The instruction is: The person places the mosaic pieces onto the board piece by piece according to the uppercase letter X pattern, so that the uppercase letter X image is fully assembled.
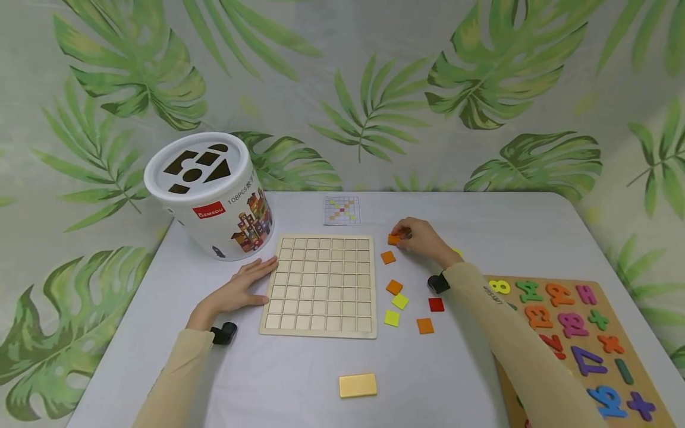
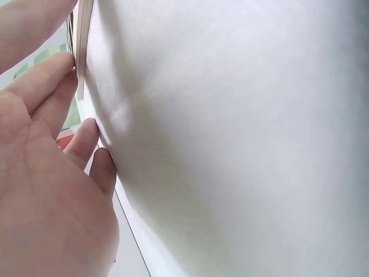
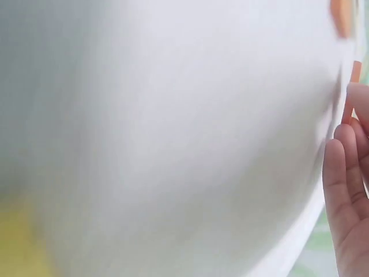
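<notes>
A wooden grid board (image 1: 318, 284) lies in the middle of the white table, its square cells bare. My left hand (image 1: 238, 289) rests at the board's left edge with fingers straight and fingertips touching the rim; the left wrist view shows the fingers (image 2: 49, 92) against the board's side (image 2: 82, 52). To the right of the board, my right hand (image 1: 423, 238) pinches an orange square tile (image 1: 393, 239) between thumb and fingers. In the right wrist view that orange tile (image 3: 352, 92) stands on edge in the grip. Another orange tile (image 1: 387, 257) lies just below the hand.
More orange, yellow (image 1: 392, 318) and red (image 1: 436, 304) tiles lie right of the board. A pattern card (image 1: 342, 211) is behind it, a white bucket (image 1: 214, 202) at back left. A yellow block (image 1: 358, 386) sits in front; a number puzzle board (image 1: 580, 297) lies under the right forearm.
</notes>
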### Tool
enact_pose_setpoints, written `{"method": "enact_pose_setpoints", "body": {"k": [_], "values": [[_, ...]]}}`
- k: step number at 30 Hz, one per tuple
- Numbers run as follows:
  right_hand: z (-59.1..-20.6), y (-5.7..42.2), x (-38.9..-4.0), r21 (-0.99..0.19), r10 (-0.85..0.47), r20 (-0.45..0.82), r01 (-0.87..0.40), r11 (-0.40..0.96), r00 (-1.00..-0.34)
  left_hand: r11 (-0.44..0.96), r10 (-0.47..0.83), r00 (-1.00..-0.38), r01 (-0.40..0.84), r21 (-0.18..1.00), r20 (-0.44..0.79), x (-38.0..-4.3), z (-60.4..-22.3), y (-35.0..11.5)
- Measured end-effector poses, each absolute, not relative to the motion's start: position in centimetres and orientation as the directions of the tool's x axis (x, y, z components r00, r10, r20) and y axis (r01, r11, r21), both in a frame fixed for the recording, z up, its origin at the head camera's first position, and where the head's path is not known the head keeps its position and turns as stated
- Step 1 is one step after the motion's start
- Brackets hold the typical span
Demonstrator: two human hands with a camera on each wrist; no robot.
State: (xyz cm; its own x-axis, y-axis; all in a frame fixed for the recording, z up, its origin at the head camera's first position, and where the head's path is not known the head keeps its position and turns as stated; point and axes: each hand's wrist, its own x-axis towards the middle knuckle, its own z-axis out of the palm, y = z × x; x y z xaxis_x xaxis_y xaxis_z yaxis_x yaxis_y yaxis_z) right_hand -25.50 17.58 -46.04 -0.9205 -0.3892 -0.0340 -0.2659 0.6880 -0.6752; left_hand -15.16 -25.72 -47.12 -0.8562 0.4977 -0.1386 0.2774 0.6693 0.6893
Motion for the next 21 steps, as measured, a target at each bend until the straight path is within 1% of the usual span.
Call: {"method": "enact_pose_setpoints", "body": {"k": [4, 9, 16, 21], "values": [[-45.4, 15.2, -25.4, -0.714, -0.414, -0.038, -0.266, 0.648, -0.909, 0.667, 0.497, -0.857, 0.28, 0.691, -0.133, -15.2, -47.1, -25.7], [-44.8, 10.9, -25.0, -0.756, -0.484, -0.025, -0.3, 0.582, -0.875, 0.668, 0.49, -0.861, 0.272, 0.693, -0.135, -15.1, -47.0, -25.7], [-45.1, 4.0, -24.4, -0.758, -0.591, 0.005, -0.388, 0.525, -0.807, 0.67, 0.485, -0.862, 0.257, 0.697, -0.147, -15.0, -47.0, -25.6], [-45.2, 0.3, -23.8, -0.739, -0.601, -0.013, -0.398, 0.544, -0.799, 0.673, 0.489, -0.858, 0.259, 0.693, -0.155, -15.0, -46.8, -25.5]]}}
